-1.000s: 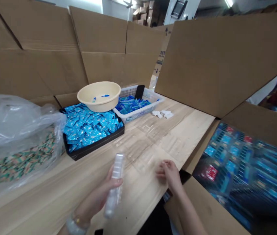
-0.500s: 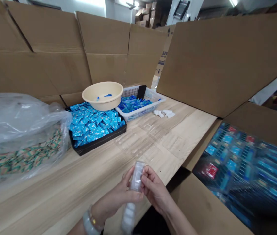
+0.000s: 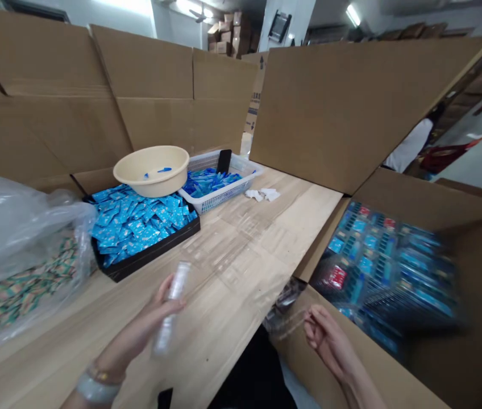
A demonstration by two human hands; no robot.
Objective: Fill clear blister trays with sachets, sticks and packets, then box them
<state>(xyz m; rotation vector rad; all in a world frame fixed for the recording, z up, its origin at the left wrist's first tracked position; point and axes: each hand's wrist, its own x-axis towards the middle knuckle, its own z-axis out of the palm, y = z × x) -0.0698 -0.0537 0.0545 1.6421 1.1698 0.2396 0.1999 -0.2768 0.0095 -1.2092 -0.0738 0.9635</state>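
Observation:
My left hand (image 3: pixel 159 311) is closed round a stack of clear plastic blister trays (image 3: pixel 171 309), held edge-up over the wooden table (image 3: pixel 232 267). My right hand (image 3: pixel 325 336) is off to the right, over the flap of a big cardboard box (image 3: pixel 352 363), its fingers curled; a thin clear plastic piece (image 3: pixel 286 321) stretches from it toward the table edge. The box holds rows of blue and red packed items (image 3: pixel 377 261), blurred.
A black tray of blue sachets (image 3: pixel 138 224) lies ahead, with a beige bowl (image 3: pixel 151 169) and a white basket (image 3: pixel 219 182) behind it. A clear bag of patterned packets (image 3: pixel 19 267) sits at the left. Cardboard walls (image 3: pixel 138 91) surround the table. White scraps (image 3: pixel 262 195) lie near the basket.
My hands were together on the clear stack; now they have parted. The right hand has swung right toward the box with a thin clear piece, and the left keeps the stack.

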